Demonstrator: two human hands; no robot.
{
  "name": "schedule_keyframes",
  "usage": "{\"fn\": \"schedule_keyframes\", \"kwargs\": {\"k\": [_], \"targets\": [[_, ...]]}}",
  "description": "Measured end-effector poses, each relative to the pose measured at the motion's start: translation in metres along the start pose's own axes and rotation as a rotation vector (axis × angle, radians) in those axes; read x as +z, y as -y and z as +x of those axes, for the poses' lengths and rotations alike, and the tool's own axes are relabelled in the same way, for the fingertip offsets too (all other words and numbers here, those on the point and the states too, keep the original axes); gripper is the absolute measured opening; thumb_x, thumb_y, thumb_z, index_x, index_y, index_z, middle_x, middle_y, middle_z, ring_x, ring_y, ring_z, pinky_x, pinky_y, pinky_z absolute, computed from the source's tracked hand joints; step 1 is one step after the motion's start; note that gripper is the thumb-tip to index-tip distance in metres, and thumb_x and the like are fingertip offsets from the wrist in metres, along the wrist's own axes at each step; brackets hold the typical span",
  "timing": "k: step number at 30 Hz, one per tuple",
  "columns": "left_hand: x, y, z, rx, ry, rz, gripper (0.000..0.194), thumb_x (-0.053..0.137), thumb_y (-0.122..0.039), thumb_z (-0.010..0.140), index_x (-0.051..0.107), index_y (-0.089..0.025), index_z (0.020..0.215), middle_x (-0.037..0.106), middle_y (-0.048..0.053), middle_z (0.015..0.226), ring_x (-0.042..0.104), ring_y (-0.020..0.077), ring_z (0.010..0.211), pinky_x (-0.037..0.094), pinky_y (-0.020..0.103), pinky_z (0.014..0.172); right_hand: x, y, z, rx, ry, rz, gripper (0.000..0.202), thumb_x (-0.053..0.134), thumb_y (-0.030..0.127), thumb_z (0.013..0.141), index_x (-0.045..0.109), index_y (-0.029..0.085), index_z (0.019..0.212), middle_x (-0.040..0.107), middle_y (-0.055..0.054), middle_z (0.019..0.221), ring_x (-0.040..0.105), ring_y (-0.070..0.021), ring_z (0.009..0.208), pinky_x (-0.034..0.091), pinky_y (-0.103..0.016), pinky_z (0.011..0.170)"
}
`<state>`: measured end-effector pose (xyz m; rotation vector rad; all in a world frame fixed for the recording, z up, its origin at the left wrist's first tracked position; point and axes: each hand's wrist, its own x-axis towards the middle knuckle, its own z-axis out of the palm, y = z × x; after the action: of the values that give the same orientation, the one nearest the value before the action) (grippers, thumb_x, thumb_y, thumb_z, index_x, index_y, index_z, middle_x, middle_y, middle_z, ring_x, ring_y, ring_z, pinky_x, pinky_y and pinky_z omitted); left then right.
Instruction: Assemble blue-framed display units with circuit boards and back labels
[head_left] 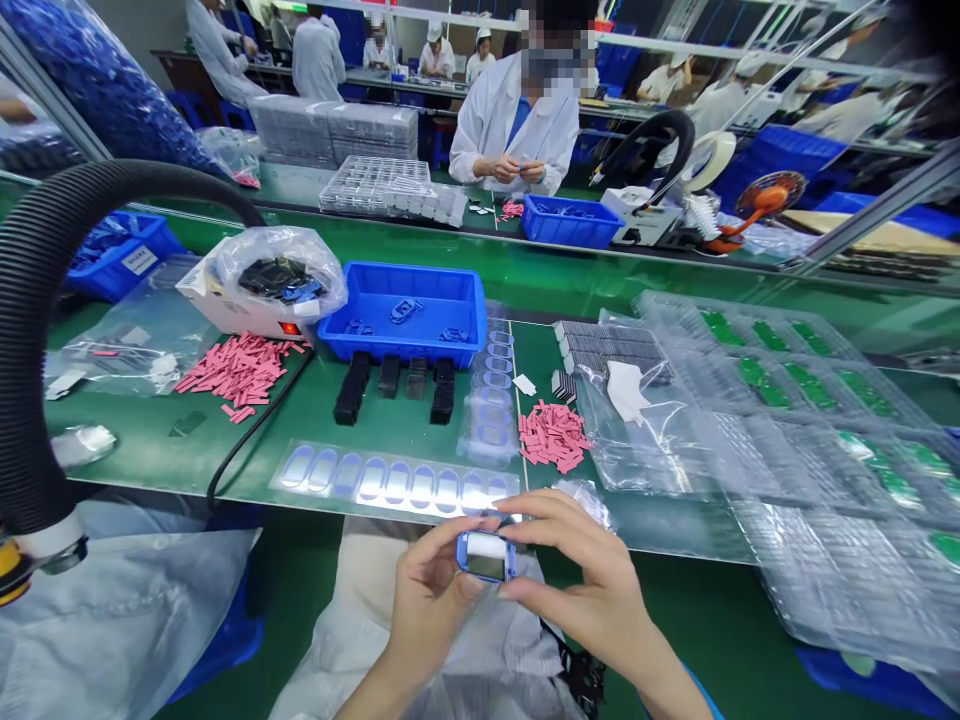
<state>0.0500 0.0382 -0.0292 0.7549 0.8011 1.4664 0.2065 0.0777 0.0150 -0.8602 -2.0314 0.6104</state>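
Near the table's front edge, a small blue housing (486,557) with a grey rectangular window is held over the lap. My left hand (435,585) grips its left side between thumb and fingers. At the right side, my right hand (577,570) pinches it with thumb and fingertips. Just beyond lies a strip of clear oval films (397,483). A pile of pink strips (555,437) sits behind my right hand. Farther back stands a blue bin (405,345) with a few blue housings (406,310) inside.
Black stacked pieces (351,388) stand before the bin. Clear trays (810,480) with green boards overlap the right side. A black hose (30,300) arches on the left, near more pink strips (238,372). Across the table, a person (517,120) in white works with both hands.
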Motion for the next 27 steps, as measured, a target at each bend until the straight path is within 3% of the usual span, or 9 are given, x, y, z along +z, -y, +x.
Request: {"fn": "schedule_keyframes", "kwargs": {"k": [3, 5, 8, 13, 16, 20, 24, 27], "targets": [[0.003, -0.003, -0.001, -0.063, -0.109, -0.077, 0.031, 0.070, -0.043, 0.073, 0.072, -0.030, 0.101, 0.076, 0.002, 0.093, 0.071, 0.0183, 0.090, 0.054, 0.021, 0.080, -0.003, -0.024, 0.012, 0.070, 0.024, -0.156, 0.033, 0.052, 0.053, 0.087, 0.065, 0.023, 0.089, 0.070, -0.006, 0.096, 0.066, -0.0207, 0.089, 0.055, -0.034, 0.076], [0.006, -0.007, -0.001, -0.152, -0.204, -0.143, 0.029, 0.067, -0.042, 0.077, 0.071, -0.030, 0.102, 0.074, 0.002, 0.094, 0.071, 0.0197, 0.088, 0.056, 0.023, 0.076, -0.009, -0.054, 0.031, 0.218, -0.029, -0.368, 0.038, 0.040, 0.049, 0.094, 0.065, 0.021, 0.085, 0.070, -0.006, 0.087, 0.066, -0.0199, 0.082, 0.054, -0.033, 0.071], [0.010, -0.012, -0.002, -0.251, -0.271, -0.183, 0.029, 0.069, -0.041, 0.075, 0.071, -0.031, 0.103, 0.072, 0.002, 0.095, 0.072, 0.0206, 0.087, 0.057, 0.023, 0.072, -0.018, -0.106, 0.069, 0.363, -0.042, -0.559, 0.024, 0.051, 0.036, 0.091, 0.064, 0.016, 0.091, 0.067, -0.011, 0.094, 0.061, -0.0254, 0.092, 0.050, -0.041, 0.078], [0.008, -0.013, -0.008, -0.316, -0.247, -0.197, 0.041, 0.076, -0.046, 0.066, 0.073, -0.028, 0.103, 0.074, 0.004, 0.090, 0.072, 0.0198, 0.081, 0.055, 0.021, 0.071, -0.023, -0.161, 0.116, 0.482, 0.247, -0.669, 0.022, 0.059, 0.035, 0.088, 0.061, 0.014, 0.096, 0.064, -0.005, 0.097, 0.061, -0.0174, 0.089, 0.051, -0.038, 0.080], [0.005, -0.012, -0.011, -0.329, -0.253, -0.184, 0.041, 0.077, -0.047, 0.064, 0.075, -0.025, 0.099, 0.074, 0.005, 0.089, 0.073, 0.0221, 0.080, 0.055, 0.024, 0.070, -0.022, -0.173, 0.123, 0.532, 0.370, -0.667, 0.023, 0.057, 0.035, 0.090, 0.061, 0.014, 0.098, 0.064, -0.004, 0.096, 0.062, -0.0148, 0.082, 0.053, -0.034, 0.075], [0.001, -0.011, -0.011, -0.358, -0.267, -0.180, 0.040, 0.077, -0.047, 0.064, 0.075, -0.023, 0.096, 0.075, 0.007, 0.090, 0.073, 0.0240, 0.080, 0.056, 0.028, 0.071, -0.022, -0.179, 0.125, 0.548, 0.420, -0.644, 0.023, 0.057, 0.034, 0.090, 0.060, 0.014, 0.099, 0.064, -0.003, 0.093, 0.062, -0.0136, 0.078, 0.054, -0.032, 0.070], [-0.003, -0.012, -0.011, -0.408, -0.249, -0.205, 0.037, 0.076, -0.045, 0.066, 0.075, -0.025, 0.097, 0.076, 0.007, 0.094, 0.073, 0.0258, 0.086, 0.056, 0.027, 0.074, -0.023, -0.165, 0.123, 0.449, 0.365, -0.602, 0.021, 0.058, 0.034, 0.089, 0.061, 0.013, 0.089, 0.063, -0.001, 0.084, 0.061, -0.0124, 0.072, 0.052, -0.031, 0.069], [-0.006, -0.014, -0.011, -0.462, -0.215, -0.226, 0.034, 0.074, -0.046, 0.069, 0.075, -0.026, 0.096, 0.075, 0.008, 0.102, 0.070, 0.0281, 0.095, 0.055, 0.030, 0.078, -0.023, -0.136, 0.112, 0.315, 0.246, -0.551, 0.015, 0.059, 0.029, 0.087, 0.060, 0.014, 0.082, 0.063, -0.002, 0.078, 0.060, -0.0142, 0.072, 0.050, -0.031, 0.068]]}}
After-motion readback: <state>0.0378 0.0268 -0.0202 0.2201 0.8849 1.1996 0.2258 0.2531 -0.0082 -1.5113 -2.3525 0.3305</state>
